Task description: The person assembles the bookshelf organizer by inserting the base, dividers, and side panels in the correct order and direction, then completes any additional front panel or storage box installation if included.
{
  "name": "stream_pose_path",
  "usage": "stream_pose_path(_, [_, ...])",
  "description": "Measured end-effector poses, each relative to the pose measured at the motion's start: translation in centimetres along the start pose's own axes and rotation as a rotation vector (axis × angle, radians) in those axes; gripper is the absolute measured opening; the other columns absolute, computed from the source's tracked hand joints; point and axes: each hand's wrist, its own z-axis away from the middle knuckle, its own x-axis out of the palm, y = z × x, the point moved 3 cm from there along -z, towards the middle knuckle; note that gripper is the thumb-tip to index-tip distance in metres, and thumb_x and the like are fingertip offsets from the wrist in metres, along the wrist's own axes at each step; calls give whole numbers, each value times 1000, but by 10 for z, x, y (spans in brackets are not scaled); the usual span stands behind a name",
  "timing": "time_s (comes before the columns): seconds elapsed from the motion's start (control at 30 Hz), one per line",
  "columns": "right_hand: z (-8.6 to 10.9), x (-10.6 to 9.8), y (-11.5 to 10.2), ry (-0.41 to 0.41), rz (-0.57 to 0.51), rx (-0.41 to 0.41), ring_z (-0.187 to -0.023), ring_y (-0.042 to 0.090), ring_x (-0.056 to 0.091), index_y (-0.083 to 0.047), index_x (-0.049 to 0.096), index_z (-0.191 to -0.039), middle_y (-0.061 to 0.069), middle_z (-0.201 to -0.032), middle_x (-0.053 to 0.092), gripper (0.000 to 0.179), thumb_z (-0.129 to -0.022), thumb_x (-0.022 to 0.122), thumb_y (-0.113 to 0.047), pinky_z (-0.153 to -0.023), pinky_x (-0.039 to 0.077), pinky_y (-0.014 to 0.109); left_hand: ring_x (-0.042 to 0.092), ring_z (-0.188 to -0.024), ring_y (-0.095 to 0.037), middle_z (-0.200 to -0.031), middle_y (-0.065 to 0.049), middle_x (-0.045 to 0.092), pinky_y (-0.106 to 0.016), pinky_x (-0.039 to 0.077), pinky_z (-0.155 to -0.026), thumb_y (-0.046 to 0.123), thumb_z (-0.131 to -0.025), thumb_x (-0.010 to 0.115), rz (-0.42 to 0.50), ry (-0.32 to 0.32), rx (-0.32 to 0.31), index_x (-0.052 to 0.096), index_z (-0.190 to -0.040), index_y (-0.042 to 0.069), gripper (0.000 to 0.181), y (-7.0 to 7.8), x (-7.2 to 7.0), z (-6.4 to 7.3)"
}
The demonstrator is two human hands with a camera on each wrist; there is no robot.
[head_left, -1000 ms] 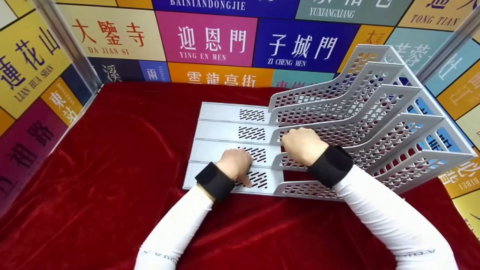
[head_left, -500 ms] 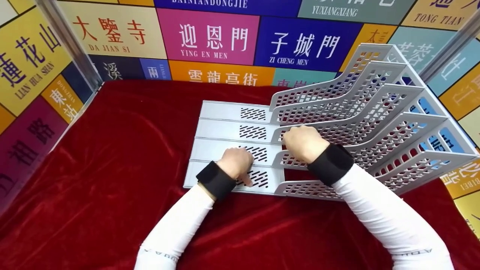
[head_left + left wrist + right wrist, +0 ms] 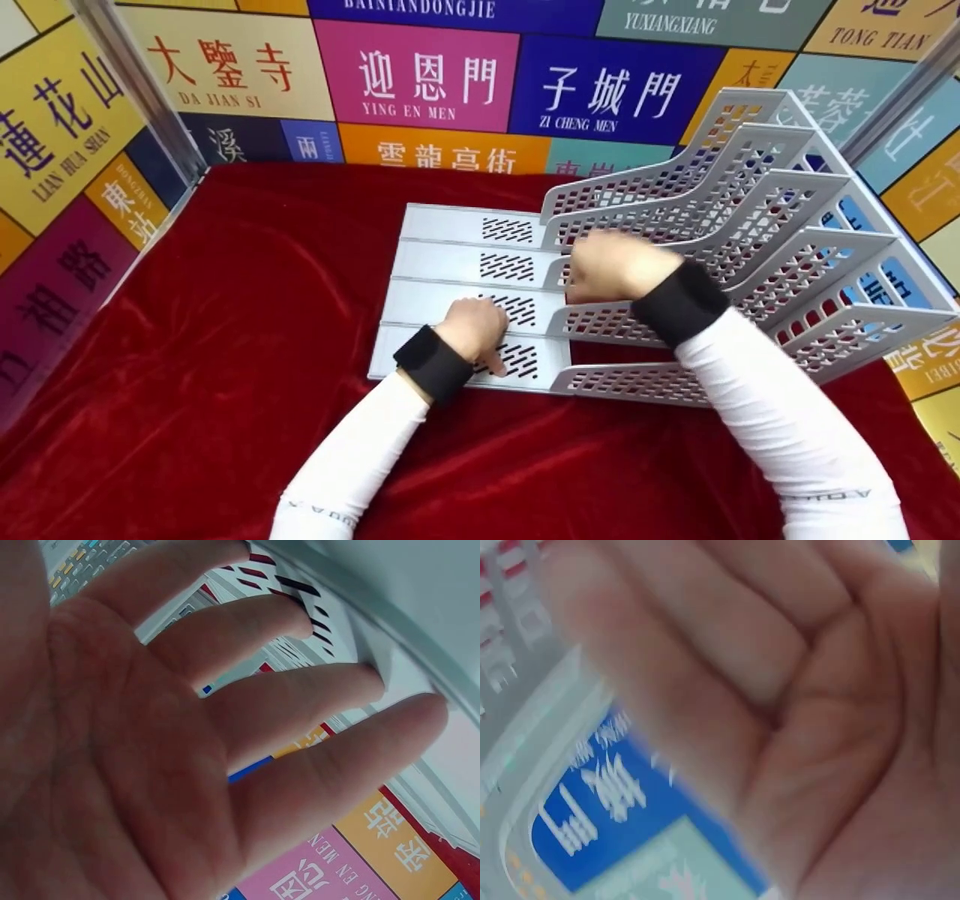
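A grey plastic file rack (image 3: 806, 321) with upright perforated dividers stands at the right in the head view. Flat slotted panels (image 3: 433, 259) extend from its left side. My left hand (image 3: 474, 330) rests on the nearer panels; the left wrist view shows its spread fingers (image 3: 322, 712) with the tips against a grey edge. Over the front ends of the middle dividers is my right hand (image 3: 619, 264), blurred. Its fingers (image 3: 682, 675) lie side by side in the right wrist view, with nothing visible against the palm. Its thumb and fingertips are hidden, so contact with the rack cannot be told.
Red velvet cloth (image 3: 225, 360) covers the table, with bare cloth left of the panels and in front. A wall of coloured sign panels (image 3: 420, 79) stands close behind the rack. Metal posts (image 3: 139, 90) rise at the back corners.
My right hand has lifted slightly and shifted from the divider's front end, its forearm swinging a little to the right. The left hand stays where it was.
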Motion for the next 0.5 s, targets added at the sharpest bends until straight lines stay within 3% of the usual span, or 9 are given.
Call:
stream_pose_path(0.1, [-10, -29, 15, 125, -75, -11, -49, 15, 44, -12, 53, -61, 0, -58, 50, 29, -88, 62, -8, -48, 43, 28, 69, -96, -24, -102, -4, 73, -40, 58, -85, 56, -68, 87, -4, 0, 1, 68, -84, 14, 49, -1, -1, 0])
stream_pose_path(0.17, [-19, -43, 27, 196, -77, -16, -55, 20, 53, -7, 61, -69, 8, -66, 61, 21, -90, 59, -6, -55, 51, 33, 69, -96, -24, -101, -3, 73, -40, 58, -85, 56, -68, 87, -6, 8, -4, 68, -84, 14, 49, -1, -2, 0])
stream_pose_path(0.23, [-32, -49, 40, 224, -59, -12, -70, 30, 64, -1, 70, -84, 17, -83, 70, 14, -91, 59, -6, -69, 57, 42, 69, -96, -25, -101, -3, 72, -40, 58, -85, 56, -68, 87, -8, 14, -6, 67, -84, 14, 49, -2, -2, 0])
stream_pose_path(0.3, [-44, -45, 53, 200, -42, 13, -84, 38, 67, 1, 72, -92, 23, -97, 72, 16, -90, 59, -6, -80, 57, 50, 69, -96, -25, -101, -3, 72, -40, 58, -85, 56, -68, 87, -10, 14, -6, 67, -83, 14, 49, -1, -1, 0])
stream_pose_path(0.37, [-56, -36, 65, 191, -6, 38, -91, 43, 66, 1, 72, -85, 26, -100, 71, 15, -86, 57, -3, -85, 55, 56, 69, -96, -25, -101, -3, 72, -40, 58, -85, 57, -68, 87, -9, 10, -3, 67, -82, 14, 49, -1, 0, 1])
stream_pose_path(0.5, [-73, -19, 81, 264, 44, 72, -87, 51, 64, -1, 62, -66, 30, -93, 68, 12, -74, 54, 3, -79, 54, 62, 68, -93, -24, -98, -2, 72, -39, 58, -84, 57, -68, 86, -6, 3, 0, 64, -80, 15, 49, 1, -1, 2])
